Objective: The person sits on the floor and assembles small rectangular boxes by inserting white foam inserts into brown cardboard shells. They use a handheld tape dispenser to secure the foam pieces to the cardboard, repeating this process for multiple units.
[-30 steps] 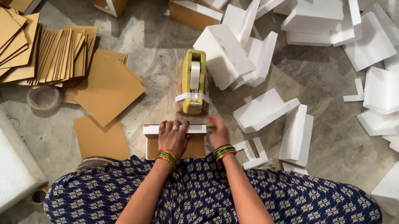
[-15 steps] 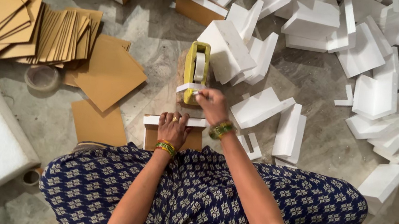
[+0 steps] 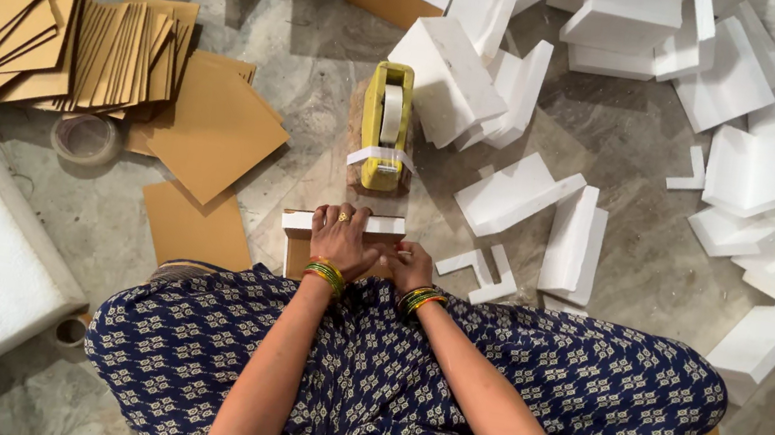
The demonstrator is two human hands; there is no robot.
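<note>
Seated on the floor, head view looking down. Left hand [image 3: 340, 236] lies flat, fingers spread on top of a small box [image 3: 306, 223] with white foam showing along its upper edge and brown card below; the box sits just in front of the knees, near centre. Right hand [image 3: 409, 263] is at the box's right end, fingers curled against it; whether it pinches anything I cannot tell. Directly beyond the box stands one yellow tape dispenser [image 3: 386, 126], one white strip hanging across its front end. Progress, as a judgement: the box looks assembled with foam in place, and no tape on it is visible from here, so sealing appears not yet done. Counts: one box in hand; one dispenser; one clear tape roll [image 3: 86, 137] on the floor at left; flat cardboard sheets [image 3: 214, 128] at far left, well over a dozen, overlapped and not countable exactly; white foam pieces [image 3: 516, 194] strewn to the right and far side, about twenty or more. Patterned blue garment [image 3: 405, 382] fills the near field.
</note>
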